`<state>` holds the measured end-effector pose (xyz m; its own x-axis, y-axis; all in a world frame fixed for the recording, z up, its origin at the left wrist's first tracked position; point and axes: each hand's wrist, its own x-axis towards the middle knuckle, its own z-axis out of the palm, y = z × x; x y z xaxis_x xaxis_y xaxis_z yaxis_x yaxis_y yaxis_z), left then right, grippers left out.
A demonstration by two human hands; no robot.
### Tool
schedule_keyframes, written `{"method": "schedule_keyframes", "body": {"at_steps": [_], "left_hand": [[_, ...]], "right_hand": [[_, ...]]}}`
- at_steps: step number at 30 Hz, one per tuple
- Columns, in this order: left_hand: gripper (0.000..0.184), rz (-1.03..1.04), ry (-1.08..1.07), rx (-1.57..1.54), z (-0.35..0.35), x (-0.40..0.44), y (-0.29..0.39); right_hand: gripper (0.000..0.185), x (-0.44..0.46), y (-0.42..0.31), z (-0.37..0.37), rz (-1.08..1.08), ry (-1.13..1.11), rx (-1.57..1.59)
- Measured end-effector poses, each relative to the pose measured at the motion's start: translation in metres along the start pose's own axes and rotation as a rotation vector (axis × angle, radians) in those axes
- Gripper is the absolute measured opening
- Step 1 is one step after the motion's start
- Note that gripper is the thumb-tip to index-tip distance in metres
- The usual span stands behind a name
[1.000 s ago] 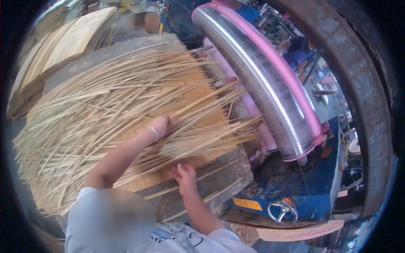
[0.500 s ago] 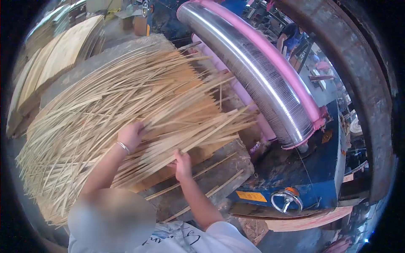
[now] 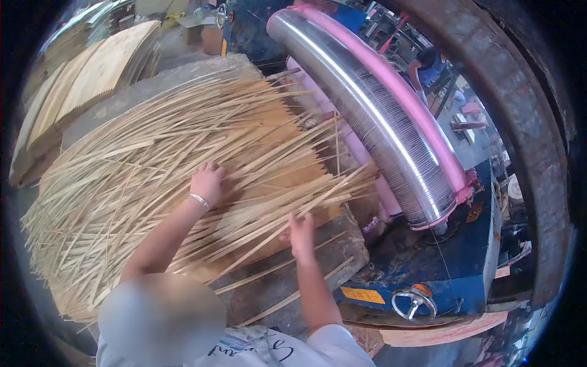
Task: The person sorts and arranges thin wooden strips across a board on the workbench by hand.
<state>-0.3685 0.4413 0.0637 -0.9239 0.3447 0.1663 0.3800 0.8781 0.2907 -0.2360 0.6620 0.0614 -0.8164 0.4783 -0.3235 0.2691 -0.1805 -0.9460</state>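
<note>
A wide heap of thin wood strips [image 3: 147, 144] covers a flat sheet of wood with jagged edges [image 3: 278, 122]. My left hand [image 3: 208, 182], with a bracelet at its wrist, lies on the heap's middle, fingers curled around some strips. To the right, at the heap's near edge, is my right hand [image 3: 301, 235]. Its thumb and fingers close against the outer strips; part of that grip is hidden. Beyond the strip ends lies a long shiny roller [image 3: 373, 122] with pink rollers [image 3: 382, 67] alongside.
The blue machine frame [image 3: 422, 263] carries a handwheel [image 3: 414, 304] at lower right. A curved rusty metal beam [image 3: 520, 104] rises along the right. Stacked wood sheets [image 3: 92, 70] stand at upper left. Another person [image 3: 428, 67] is behind the machine.
Both hands have moved right toward the roller, my left also slightly away from me. Strips near my right hand have shifted, showing more bare wood sheet between the hands.
</note>
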Motion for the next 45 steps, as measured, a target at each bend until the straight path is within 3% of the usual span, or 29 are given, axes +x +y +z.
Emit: {"method": "schedule_keyframes", "body": {"at_steps": [2,5,6,10,13,14,15,16,19,20,22,25,26,29,30,34,37,40,42,45], "left_hand": [[0.046,0.048,0.088,-0.024,0.005,-0.017,-0.006],[0.059,-0.114,-0.165,-0.125,-0.006,-0.041,-0.009],[0.065,-0.108,-0.370,-0.078,-0.029,-0.046,-0.002],[0.058,-0.153,-0.345,-0.162,-0.027,-0.066,-0.024],[0.053,-0.092,-0.364,-0.203,-0.038,-0.080,-0.039],[0.052,-0.033,-0.352,-0.232,-0.039,-0.083,-0.050],[0.051,0.022,-0.339,-0.262,-0.040,-0.087,-0.060],[0.056,-0.046,-0.378,-0.355,-0.044,-0.092,-0.070],[0.068,-0.104,-0.417,-0.345,-0.062,-0.102,-0.070],[0.072,-0.037,-0.392,-0.270,-0.061,-0.109,-0.071],[0.080,0.085,-0.343,-0.106,-0.058,-0.129,-0.075],[0.087,0.015,-0.332,0.049,-0.053,-0.144,-0.063],[0.078,0.059,-0.170,0.044,-0.039,-0.149,-0.069],[0.065,-0.181,-0.469,-0.088,-0.076,-0.128,-0.054],[0.046,0.113,-0.219,-0.212,-0.052,-0.132,-0.085],[0.021,-0.175,-0.253,-0.711,-0.079,-0.105,-0.108],[0.015,-0.126,-0.209,-0.006,-0.065,-0.066,-0.131],[0.014,-0.065,-0.184,0.194,-0.062,-0.043,-0.109],[0.016,-0.111,-0.056,0.109,-0.054,-0.030,-0.089],[0.024,-0.074,-0.017,0.079,-0.026,-0.019,-0.084]], "right_hand": [[0.024,-0.011,0.000,-0.001,-0.041,0.007,0.051],[0.020,0.005,-0.011,-0.004,-0.139,0.095,0.061],[0.015,0.027,-0.016,-0.008,-0.189,0.107,0.031],[0.015,0.121,-0.034,-0.037,-0.286,0.257,0.138],[0.021,0.146,-0.021,-0.047,-0.423,0.426,-0.158],[0.032,0.077,-0.066,-0.024,-0.327,0.267,-0.097],[0.035,0.081,-0.034,-0.027,-0.451,0.224,-0.045],[0.039,0.081,0.001,-0.032,-0.575,0.178,0.008],[0.044,-0.003,0.018,-0.016,-0.224,0.173,0.219],[0.045,-0.024,0.026,-0.015,-0.130,0.178,0.231],[0.039,-0.050,0.049,-0.011,0.107,0.064,0.324],[0.032,-0.071,0.084,0.016,0.324,-0.206,0.329],[0.030,-0.070,0.089,0.027,0.314,-0.256,0.339],[0.023,-0.055,0.081,0.064,0.297,-0.312,0.383],[0.021,-0.054,0.071,0.075,0.315,-0.279,0.410],[0.024,-0.051,0.036,0.077,0.112,-0.295,0.385],[0.024,-0.021,0.052,0.058,0.127,-0.194,0.365],[0.024,-0.002,0.069,0.045,0.282,-0.296,0.287],[0.025,-0.019,0.063,0.037,0.343,-0.364,0.220],[0.026,0.025,0.073,0.019,0.200,-0.239,0.550]]}}
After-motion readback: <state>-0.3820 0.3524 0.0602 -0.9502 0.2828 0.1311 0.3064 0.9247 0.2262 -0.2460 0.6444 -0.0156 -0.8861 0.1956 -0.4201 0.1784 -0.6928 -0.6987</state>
